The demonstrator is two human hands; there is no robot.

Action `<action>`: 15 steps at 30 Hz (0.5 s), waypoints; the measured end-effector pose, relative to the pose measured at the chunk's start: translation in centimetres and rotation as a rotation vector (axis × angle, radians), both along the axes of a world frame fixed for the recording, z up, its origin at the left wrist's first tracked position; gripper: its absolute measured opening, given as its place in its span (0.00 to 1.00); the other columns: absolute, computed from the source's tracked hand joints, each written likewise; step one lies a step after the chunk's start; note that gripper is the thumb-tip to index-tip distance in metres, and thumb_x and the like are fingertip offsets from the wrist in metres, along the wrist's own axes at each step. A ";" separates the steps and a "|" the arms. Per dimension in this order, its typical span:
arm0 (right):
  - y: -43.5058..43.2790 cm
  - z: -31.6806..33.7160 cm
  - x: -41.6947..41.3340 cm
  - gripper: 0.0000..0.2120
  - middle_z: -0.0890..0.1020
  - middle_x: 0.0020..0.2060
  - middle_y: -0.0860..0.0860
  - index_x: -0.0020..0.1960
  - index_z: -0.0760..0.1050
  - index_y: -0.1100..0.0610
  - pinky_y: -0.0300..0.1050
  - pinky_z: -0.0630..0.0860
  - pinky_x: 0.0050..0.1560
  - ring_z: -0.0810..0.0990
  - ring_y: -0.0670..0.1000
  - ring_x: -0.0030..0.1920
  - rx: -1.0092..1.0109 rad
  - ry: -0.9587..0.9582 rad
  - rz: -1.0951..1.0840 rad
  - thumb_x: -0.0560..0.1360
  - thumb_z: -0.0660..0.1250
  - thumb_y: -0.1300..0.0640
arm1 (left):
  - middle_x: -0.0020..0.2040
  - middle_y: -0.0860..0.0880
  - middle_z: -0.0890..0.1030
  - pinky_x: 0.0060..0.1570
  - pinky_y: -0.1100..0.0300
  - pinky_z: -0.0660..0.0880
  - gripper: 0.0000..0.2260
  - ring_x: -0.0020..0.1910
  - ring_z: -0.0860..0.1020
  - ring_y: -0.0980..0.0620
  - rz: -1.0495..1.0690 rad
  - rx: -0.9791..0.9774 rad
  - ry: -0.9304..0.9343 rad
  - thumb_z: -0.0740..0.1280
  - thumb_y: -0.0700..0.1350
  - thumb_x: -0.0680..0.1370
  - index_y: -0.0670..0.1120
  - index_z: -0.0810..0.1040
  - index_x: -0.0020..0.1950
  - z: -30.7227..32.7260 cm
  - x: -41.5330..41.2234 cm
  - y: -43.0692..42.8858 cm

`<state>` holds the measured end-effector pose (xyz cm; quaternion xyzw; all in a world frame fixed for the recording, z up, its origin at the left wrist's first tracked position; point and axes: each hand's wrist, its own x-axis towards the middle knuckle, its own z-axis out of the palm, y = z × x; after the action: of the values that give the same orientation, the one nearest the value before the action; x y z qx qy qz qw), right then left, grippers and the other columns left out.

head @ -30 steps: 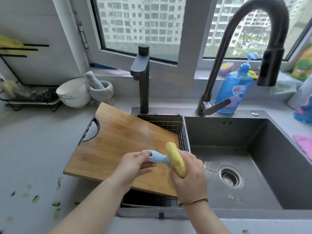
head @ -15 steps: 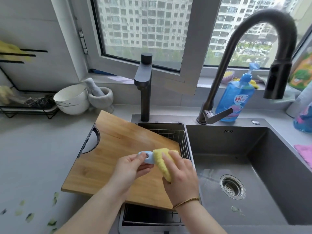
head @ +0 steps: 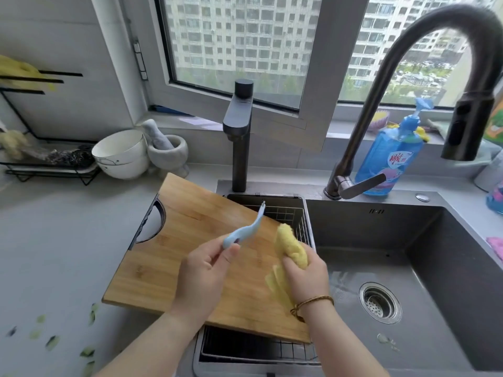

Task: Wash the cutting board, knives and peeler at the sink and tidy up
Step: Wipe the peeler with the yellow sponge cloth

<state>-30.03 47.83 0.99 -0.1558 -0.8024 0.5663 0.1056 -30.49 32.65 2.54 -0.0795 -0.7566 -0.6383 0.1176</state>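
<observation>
Across the right half of the frame, a rectangular basin of brushed grey steel, the sink point(head: 446, 270), has flat walls and a wet floor around a round perforated drain strainer point(head: 379, 302). Left of it, at centre frame, the cutting board point(head: 187, 240) is a rectangular slab of pale striped bamboo with a half-round handle cut-out at its left edge. It lies flat over a wire basket point(head: 290, 213) in the left compartment, with its long axis running from upper left to lower right. A dark matte gooseneck tap point(head: 381, 85) arches over the basin at the upper right. Above the board's lower right part, the left hand point(head: 204, 270) pinches the thick end of the peeler point(head: 242, 234) between thumb and fingers. The right hand point(head: 307, 276), with a thin cord bracelet point(head: 313, 300) at the wrist, grips a soft, nubbly yellow sponge point(head: 291, 246). This peeler is smooth pale-blue plastic, slender and gently curved. Its long axis slants from lower left to upper right, with the thin tip pointing at the basket's far rim, and it sits just beside the sponge without touching it. Small green peel scraps point(head: 51, 341) lie on the grey counter at the lower left.
</observation>
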 end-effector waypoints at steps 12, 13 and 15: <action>-1.2 1.4 -0.8 0.03 0.81 0.33 0.56 0.43 0.77 0.60 0.44 0.77 0.35 0.79 0.53 0.30 -0.717 -0.290 -0.015 0.73 0.67 0.61 | 0.58 0.52 0.79 0.46 0.67 0.77 0.08 0.52 0.77 0.59 -0.195 -0.417 0.271 0.64 0.51 0.76 0.57 0.76 0.55 -2.5 0.3 0.7; -1.1 1.6 -0.8 0.03 0.81 0.31 0.55 0.42 0.77 0.60 0.40 0.77 0.30 0.79 0.51 0.26 -0.724 -0.293 -0.029 0.73 0.67 0.61 | 0.56 0.55 0.79 0.43 0.70 0.76 0.12 0.50 0.78 0.63 -0.166 -0.273 0.103 0.69 0.46 0.73 0.59 0.75 0.54 -1.9 0.7 0.9; -1.1 1.9 -0.8 0.04 0.80 0.29 0.53 0.41 0.76 0.60 0.35 0.74 0.22 0.78 0.47 0.21 -0.706 -0.294 -0.038 0.74 0.66 0.61 | 0.43 0.59 0.82 0.39 0.74 0.75 0.17 0.42 0.79 0.66 -0.157 -0.032 -0.235 0.73 0.39 0.70 0.58 0.75 0.51 -1.1 1.1 1.3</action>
<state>-30.81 46.72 2.93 -0.2768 -0.5613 0.7776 -0.0603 -29.38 33.93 1.43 -0.0650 -0.7665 -0.6385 -0.0237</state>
